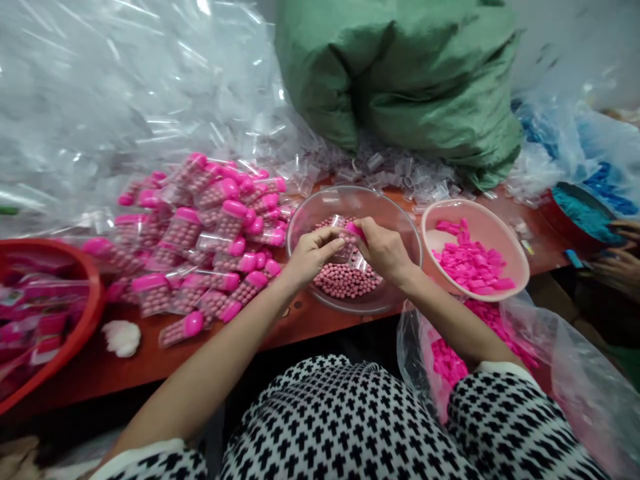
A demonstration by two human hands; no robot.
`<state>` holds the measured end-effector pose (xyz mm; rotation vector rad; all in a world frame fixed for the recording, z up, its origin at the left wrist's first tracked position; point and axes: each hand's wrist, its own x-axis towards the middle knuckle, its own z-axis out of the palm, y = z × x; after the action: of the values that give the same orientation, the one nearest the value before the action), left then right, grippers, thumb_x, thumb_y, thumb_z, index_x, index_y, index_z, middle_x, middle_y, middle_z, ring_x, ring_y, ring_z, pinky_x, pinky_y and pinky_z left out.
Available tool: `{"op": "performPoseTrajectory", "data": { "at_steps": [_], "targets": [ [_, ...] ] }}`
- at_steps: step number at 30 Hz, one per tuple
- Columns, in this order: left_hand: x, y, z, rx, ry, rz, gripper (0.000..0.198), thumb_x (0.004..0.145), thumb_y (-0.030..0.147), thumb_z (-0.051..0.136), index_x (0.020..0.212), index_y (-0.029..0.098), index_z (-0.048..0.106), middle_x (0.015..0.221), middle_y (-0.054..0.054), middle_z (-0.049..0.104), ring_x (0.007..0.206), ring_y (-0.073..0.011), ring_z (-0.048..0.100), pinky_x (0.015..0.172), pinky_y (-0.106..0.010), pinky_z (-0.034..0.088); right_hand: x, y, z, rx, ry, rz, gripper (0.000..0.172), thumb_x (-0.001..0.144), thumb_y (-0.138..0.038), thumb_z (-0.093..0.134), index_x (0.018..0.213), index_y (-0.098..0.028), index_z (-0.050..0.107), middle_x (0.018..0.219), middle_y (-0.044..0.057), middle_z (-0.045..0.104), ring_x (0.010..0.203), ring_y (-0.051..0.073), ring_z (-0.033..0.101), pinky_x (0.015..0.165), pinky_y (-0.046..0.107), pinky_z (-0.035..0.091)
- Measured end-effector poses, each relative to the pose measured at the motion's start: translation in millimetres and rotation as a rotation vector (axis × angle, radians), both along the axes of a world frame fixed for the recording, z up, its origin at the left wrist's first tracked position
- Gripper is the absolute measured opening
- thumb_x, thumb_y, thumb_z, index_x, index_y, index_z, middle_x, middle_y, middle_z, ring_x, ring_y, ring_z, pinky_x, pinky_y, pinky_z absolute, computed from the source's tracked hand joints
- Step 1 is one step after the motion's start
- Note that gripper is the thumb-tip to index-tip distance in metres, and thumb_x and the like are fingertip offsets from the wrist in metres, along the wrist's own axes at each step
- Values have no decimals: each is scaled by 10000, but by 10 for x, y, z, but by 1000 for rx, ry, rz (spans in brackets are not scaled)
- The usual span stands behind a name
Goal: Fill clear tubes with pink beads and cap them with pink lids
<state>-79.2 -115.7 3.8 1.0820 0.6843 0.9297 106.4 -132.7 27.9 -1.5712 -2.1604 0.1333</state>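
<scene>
- Two hands share one small tube (347, 245), held above the clear bowl (390, 212) so, we judge, stray pink balls (345, 281) drop back in.
- Left hand (311, 255) fingers pinch the tube; right hand (384, 251) fingertips pinch its pink cap (355, 231).
- Cap bowl (493, 223) near the right hand; filled tubes (210, 233) heaped left.

Brightly and evenly lit from overhead. Glares white off the heap of crumpled clear plastic bags (100, 80); glints on the rim of the round clear plastic bowl (407, 223). Drops into shadow beneath the red-brown wooden bench (150, 363) edge. Blurs and stretches toward the corners.
</scene>
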Motion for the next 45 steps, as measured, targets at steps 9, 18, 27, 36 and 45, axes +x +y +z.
{"op": "performPoseTrajectory", "data": {
  "at_steps": [9,18,27,36,45],
  "targets": [
    [-129,21,11,120,5,-39,400,771,467,813,985,135,750,927,-71,747,821,-183,695,769,-315,586,122,77,13,-526,791,199,329,831,-508,764,897,-200,668,763,7,711,603,130,633,580,257,508],
    [-71,37,-114,464,229,106,350,900,405,656,1131,169,772,1107,-85,782,960,-230,730,881,-345,573,119,37,261,-77,533,271,295,902,-366,729,1172,-254,692,1009,33,747,907,167,698,828,312,559],
    [-88,-72,-115,711,307,223,258,970,320,628,1122,181,782,1095,-78,792,978,-207,746,899,-305,570,80,-68,165,200,145,435,128,974,-218,620,1102,-211,631,892,39,689,808,162,652,723,275,525],
    [-77,-146,-182,1041,406,333,231,997,193,583,1167,149,733,1085,-96,793,954,-182,762,872,-271,591,32,-181,65,327,-26,420,81,997,-180,556,1070,-214,546,830,52,636,737,185,608,641,290,501],
    [-106,-139,-180,864,442,190,220,970,236,582,1053,173,776,900,-62,798,797,-181,750,766,-269,586,115,-48,30,139,168,548,119,980,-233,609,1088,-214,655,847,39,664,759,158,620,670,275,520]
  ]
}}
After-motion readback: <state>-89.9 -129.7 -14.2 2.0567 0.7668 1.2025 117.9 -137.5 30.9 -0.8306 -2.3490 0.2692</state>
